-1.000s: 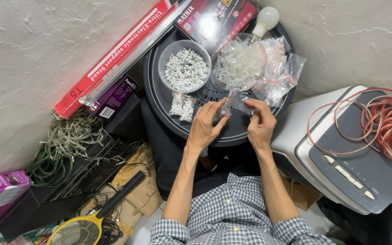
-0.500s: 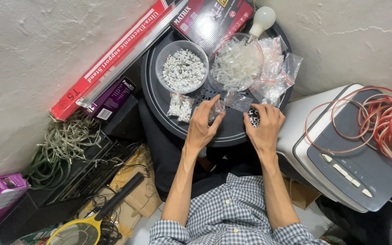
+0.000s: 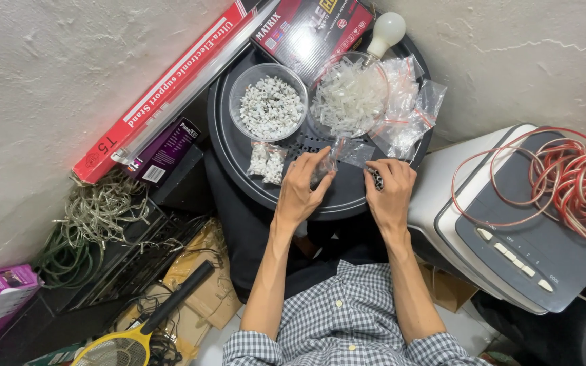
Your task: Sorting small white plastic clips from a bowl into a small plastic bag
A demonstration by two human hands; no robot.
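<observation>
**Fingers pinch a small bag over the round tray**

Fingers of the left hand (image 3: 304, 184) pinch a small clear plastic zip bag (image 3: 334, 161) on the round black tray (image 3: 228, 146); the right hand (image 3: 389, 188) curls around something small and dark. Beyond stand a clear round bowl of white pellets (image 3: 268, 103) and a clear bowl of translucent strips (image 3: 348, 102).

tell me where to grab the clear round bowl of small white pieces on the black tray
Grip the clear round plastic bowl by its rim on the near-left edge, coming from the person's left side. That rim stands clear of the tray, while the second bowl of clear pieces crowds its right side and small filled bags lie just in front.
</observation>
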